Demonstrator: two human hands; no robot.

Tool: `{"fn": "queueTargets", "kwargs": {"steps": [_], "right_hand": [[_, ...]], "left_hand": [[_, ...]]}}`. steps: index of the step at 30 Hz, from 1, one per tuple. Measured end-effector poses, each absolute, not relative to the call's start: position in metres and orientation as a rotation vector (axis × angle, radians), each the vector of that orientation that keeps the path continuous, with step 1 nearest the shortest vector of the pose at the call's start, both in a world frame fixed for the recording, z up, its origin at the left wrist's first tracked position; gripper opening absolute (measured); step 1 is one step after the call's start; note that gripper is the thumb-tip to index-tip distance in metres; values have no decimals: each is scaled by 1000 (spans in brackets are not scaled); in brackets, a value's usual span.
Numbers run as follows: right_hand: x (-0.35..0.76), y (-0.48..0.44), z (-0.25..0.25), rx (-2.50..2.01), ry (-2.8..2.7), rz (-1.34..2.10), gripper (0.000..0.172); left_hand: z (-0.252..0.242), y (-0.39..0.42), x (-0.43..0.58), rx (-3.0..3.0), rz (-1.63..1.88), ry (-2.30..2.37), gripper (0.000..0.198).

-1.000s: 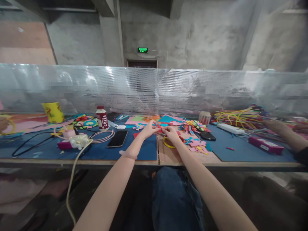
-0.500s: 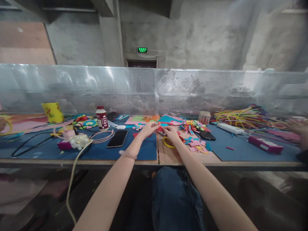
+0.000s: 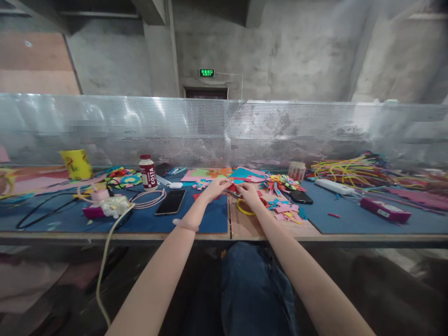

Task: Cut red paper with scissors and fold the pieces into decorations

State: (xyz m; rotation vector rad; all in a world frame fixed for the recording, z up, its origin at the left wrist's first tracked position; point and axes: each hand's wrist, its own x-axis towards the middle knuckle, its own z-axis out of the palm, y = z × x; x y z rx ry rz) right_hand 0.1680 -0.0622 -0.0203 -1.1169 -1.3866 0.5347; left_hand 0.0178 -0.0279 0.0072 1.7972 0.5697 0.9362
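Both my arms reach forward to the middle of the workbench. My left hand [image 3: 216,187] is pinched on a small red paper piece [image 3: 232,187] held between the two hands. My right hand [image 3: 249,192] is closed too, gripping the same piece together with a thin dark tool whose tip points left. Under my right hand lies a yellow ring [image 3: 243,207], which looks like a scissors handle. Cut scraps of pink, blue and yellow paper [image 3: 287,211] lie just right of it.
A black phone [image 3: 171,201], a Costa bottle [image 3: 147,172], a yellow cup [image 3: 76,163], cables and a pink coil [image 3: 149,198] lie to the left. On the right are another phone [image 3: 301,197], a power strip [image 3: 333,187], coloured sticks [image 3: 353,170] and a magenta box [image 3: 386,211]. A perforated metal screen [image 3: 224,133] backs the bench.
My hands have stayed together over the red piece, shifting only slightly. Another person's arm at the far right has withdrawn out of view.
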Motion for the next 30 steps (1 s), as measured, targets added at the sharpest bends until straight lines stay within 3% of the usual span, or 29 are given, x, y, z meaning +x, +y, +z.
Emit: {"fn": "queueTargets", "kwargs": {"steps": [8, 16, 30], "right_hand": [[165, -65, -20, -1089, -1400, 513, 21], [164, -69, -16, -1108, -1428, 484, 21], [163, -68, -18, -945, -1464, 732, 21]], "left_hand": [[6, -28, 18, 1761, 947, 555, 23], [5, -29, 20, 1625, 865, 604, 32], [0, -25, 19, 1727, 766, 638, 28]]}}
